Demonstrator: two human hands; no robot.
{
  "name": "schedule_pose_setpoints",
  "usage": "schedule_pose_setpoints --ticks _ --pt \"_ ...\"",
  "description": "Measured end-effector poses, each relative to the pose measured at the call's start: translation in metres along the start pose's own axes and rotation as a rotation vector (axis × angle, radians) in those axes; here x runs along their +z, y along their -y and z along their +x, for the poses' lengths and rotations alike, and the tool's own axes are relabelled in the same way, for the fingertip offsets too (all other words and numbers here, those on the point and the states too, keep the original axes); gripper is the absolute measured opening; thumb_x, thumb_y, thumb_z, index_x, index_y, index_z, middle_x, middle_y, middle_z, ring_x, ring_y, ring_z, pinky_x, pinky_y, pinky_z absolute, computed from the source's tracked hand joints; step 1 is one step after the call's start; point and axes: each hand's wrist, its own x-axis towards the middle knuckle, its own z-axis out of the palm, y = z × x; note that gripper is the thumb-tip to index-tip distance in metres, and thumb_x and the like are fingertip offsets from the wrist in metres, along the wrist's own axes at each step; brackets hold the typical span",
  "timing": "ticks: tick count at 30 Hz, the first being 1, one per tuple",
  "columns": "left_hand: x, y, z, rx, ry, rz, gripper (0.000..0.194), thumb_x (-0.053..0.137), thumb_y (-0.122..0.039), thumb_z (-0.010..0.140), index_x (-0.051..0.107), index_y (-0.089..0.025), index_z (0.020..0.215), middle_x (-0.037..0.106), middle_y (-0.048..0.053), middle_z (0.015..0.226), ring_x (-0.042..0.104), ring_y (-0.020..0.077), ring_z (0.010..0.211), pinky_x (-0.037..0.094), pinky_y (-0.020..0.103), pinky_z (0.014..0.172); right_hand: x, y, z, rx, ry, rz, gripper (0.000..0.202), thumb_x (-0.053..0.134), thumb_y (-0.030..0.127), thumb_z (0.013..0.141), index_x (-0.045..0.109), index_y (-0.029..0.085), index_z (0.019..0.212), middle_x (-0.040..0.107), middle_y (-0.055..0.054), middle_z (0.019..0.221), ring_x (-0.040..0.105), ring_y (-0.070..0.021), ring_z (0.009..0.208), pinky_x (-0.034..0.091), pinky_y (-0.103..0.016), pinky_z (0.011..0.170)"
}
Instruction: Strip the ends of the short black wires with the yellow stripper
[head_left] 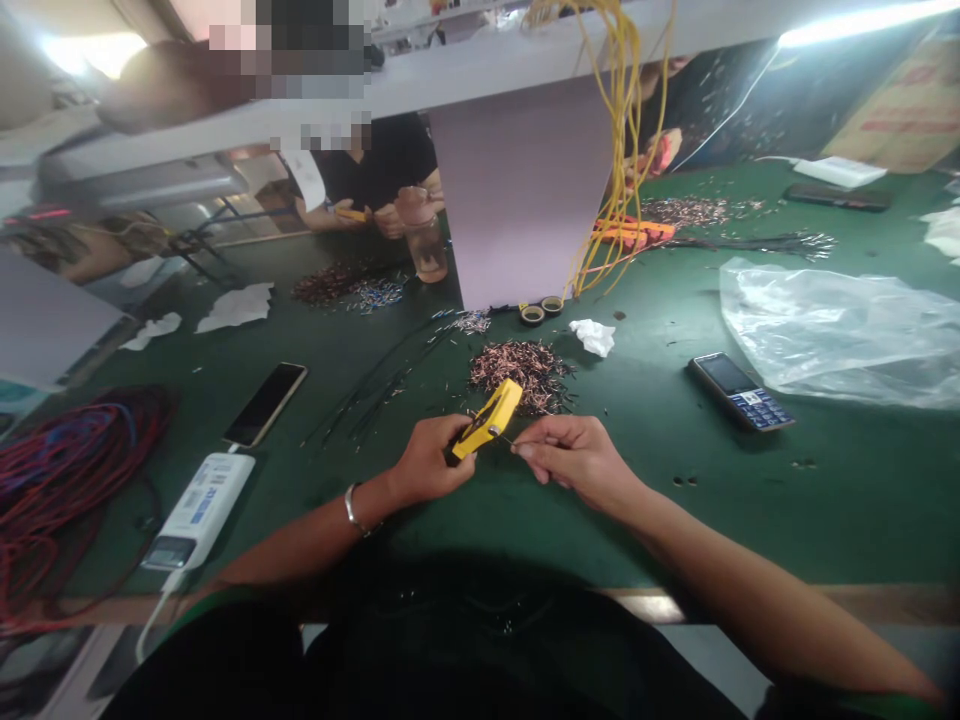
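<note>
My left hand (435, 462) is closed around a yellow wire stripper (496, 412) with dark parts along its side. My right hand (574, 455), fingertips pinched, holds a thin dark wire (507, 440) whose far end meets the metal part at the stripper's edge. Whether the wire sits inside the jaws is too small to tell. Just beyond both hands lies a heap of short copper-and-black wire pieces (517, 368). To its left, several long thin black wires (375, 385) are spread over the green table (630, 540). Small silver-and-blue terminals (471, 322) lie behind the heap.
A phone (266, 405) and white power bank (201, 510) lie left, near coiled red wires (82, 480). To the right are a keypad phone (739, 392) and plastic bag (840, 335). Yellow cables (622, 130) hang beside an upright panel (525, 190). Co-workers' hands (388, 220) show across the table.
</note>
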Motion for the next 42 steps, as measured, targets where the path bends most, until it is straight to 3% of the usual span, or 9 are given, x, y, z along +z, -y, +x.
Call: schedule_pose_setpoints --ticks 6,11,15,18,21,24,26,33,42 --pt "0.000 -0.002 0.000 0.031 0.004 0.036 0.015 0.058 -0.021 0.070 0.059 -0.019 0.085 0.062 -0.001 0.066 0.054 0.0121 0.055 0.043 0.025 0.058 -0.001 -0.001 0.001 -0.015 0.007 -0.007 0.017 0.069 0.034 0.073 0.071 0.017 0.073 0.053 0.006 0.045 0.036 -0.0066 0.039 0.024 -0.024 0.040" --pt "0.000 -0.003 0.000 0.051 -0.027 0.014 0.003 0.057 -0.020 0.073 0.056 -0.018 0.075 0.054 -0.004 0.057 0.047 0.0093 0.050 0.037 0.022 0.053 -0.001 0.000 0.001 -0.019 0.010 0.000 0.015 0.069 0.032 0.072 0.071 0.018 0.072 0.053 0.006 0.044 0.036 -0.0064 0.040 0.023 -0.023 0.040" --pt "0.000 -0.003 0.002 -0.049 -0.005 -0.093 0.005 0.058 -0.021 0.073 0.057 -0.017 0.071 0.054 -0.003 0.057 0.047 0.0084 0.050 0.036 0.022 0.053 -0.001 0.002 0.002 -0.018 0.003 -0.008 0.014 0.070 0.031 0.071 0.071 0.018 0.072 0.053 0.006 0.044 0.036 -0.0064 0.039 0.024 -0.023 0.040" --pt "-0.002 -0.003 0.006 -0.218 0.115 -0.388 0.010 0.061 -0.021 0.071 0.061 -0.015 0.079 0.059 -0.001 0.063 0.051 0.0093 0.054 0.041 0.023 0.055 -0.003 0.002 0.004 -0.030 -0.040 -0.032 0.014 0.070 0.031 0.071 0.072 0.017 0.072 0.054 0.005 0.045 0.038 -0.0067 0.040 0.025 -0.023 0.040" --pt "-0.005 -0.002 0.011 -0.372 0.316 -0.890 0.025 0.066 -0.020 0.067 0.062 -0.012 0.090 0.062 0.002 0.069 0.056 0.0128 0.057 0.048 0.028 0.058 -0.008 0.000 0.008 -0.042 -0.080 -0.065 0.016 0.070 0.033 0.071 0.073 0.017 0.073 0.054 0.005 0.045 0.039 -0.0069 0.040 0.026 -0.022 0.039" --pt "-0.007 0.001 0.014 -0.408 0.441 -1.336 0.034 0.066 -0.019 0.062 0.064 -0.009 0.094 0.064 0.007 0.075 0.060 0.0187 0.062 0.051 0.036 0.061 -0.015 -0.001 0.011 -0.062 -0.140 -0.075 0.020 0.071 0.036 0.072 0.074 0.017 0.076 0.056 0.004 0.047 0.037 -0.0064 0.038 0.026 -0.022 0.038" --pt "-0.007 0.004 0.014 -0.413 0.469 -1.487 0.037 0.065 -0.018 0.060 0.065 -0.007 0.096 0.065 0.010 0.077 0.061 0.0210 0.064 0.052 0.039 0.063 -0.018 0.000 0.012 -0.095 -0.189 -0.081 0.019 0.071 0.035 0.072 0.074 0.018 0.075 0.057 0.003 0.047 0.036 -0.0061 0.038 0.026 -0.023 0.037" --pt "-0.009 0.007 0.013 -0.404 0.570 -1.501 0.042 0.069 -0.018 0.059 0.068 -0.005 0.099 0.066 0.013 0.081 0.062 0.0228 0.067 0.051 0.040 0.064 -0.024 0.007 0.012 -0.219 -0.306 -0.228 0.015 0.067 0.031 0.071 0.076 0.019 0.071 0.058 0.001 0.047 0.046 -0.0106 0.046 0.036 -0.026 0.046" --pt "-0.011 0.001 0.013 -0.439 0.618 -1.519 0.036 0.072 -0.021 0.062 0.069 -0.005 0.094 0.066 0.012 0.074 0.062 0.0229 0.063 0.052 0.039 0.060 -0.025 0.003 0.012 -0.240 -0.264 -0.265 0.017 0.066 0.032 0.072 0.076 0.019 0.071 0.061 0.000 0.050 0.052 -0.0126 0.048 0.041 -0.028 0.050"
